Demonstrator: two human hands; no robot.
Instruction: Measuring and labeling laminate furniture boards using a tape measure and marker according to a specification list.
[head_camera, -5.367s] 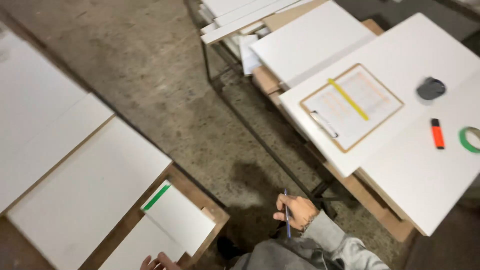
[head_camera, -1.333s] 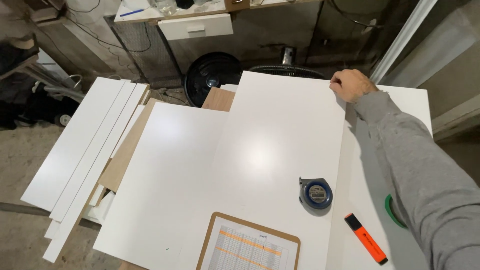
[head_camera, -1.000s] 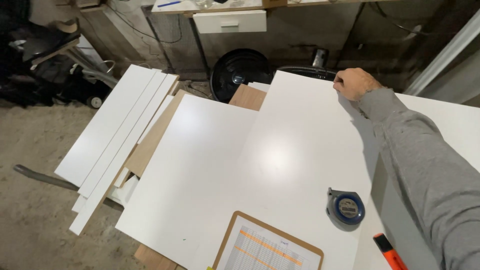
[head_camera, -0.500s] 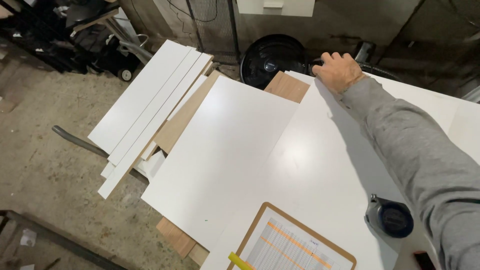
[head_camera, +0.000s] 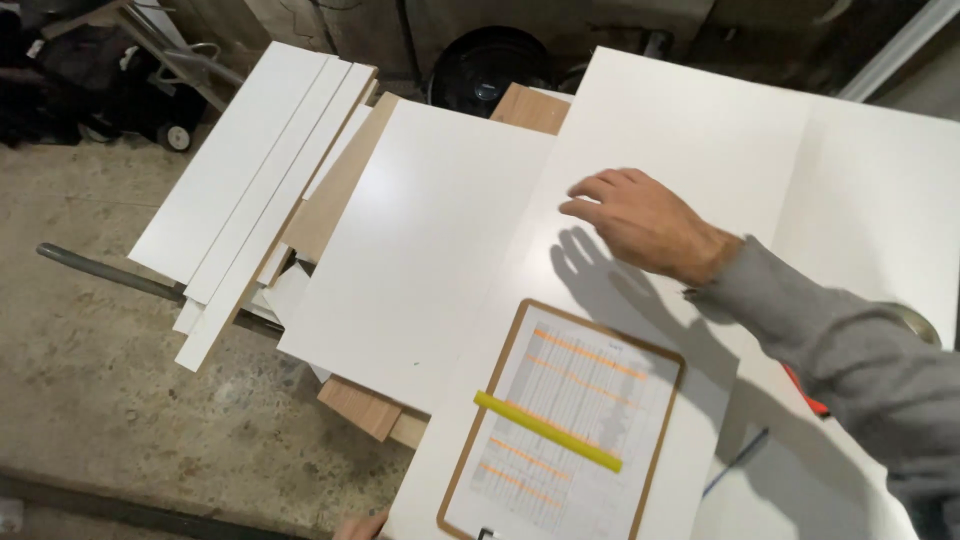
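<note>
A right hand held flat over a big white board.

The large white rectangular laminate board (head_camera: 690, 150) spans the middle, overlapping a second white panel (head_camera: 420, 240) to its left. On its near end lies a brown wooden clipboard (head_camera: 565, 425) with a printed table sheet and a yellow pencil (head_camera: 547, 431). The right hand (head_camera: 640, 220) is above the board, fingers spread and gripping nothing. The left hand (head_camera: 358, 527) barely shows at the bottom edge; its fingers cannot be made out.

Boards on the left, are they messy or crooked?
Yes. The narrow white strips lie fanned out at a slant, overhanging the floor, with brown boards poking out unevenly beneath the big white panel. Nothing looks broken or spilled.
</note>
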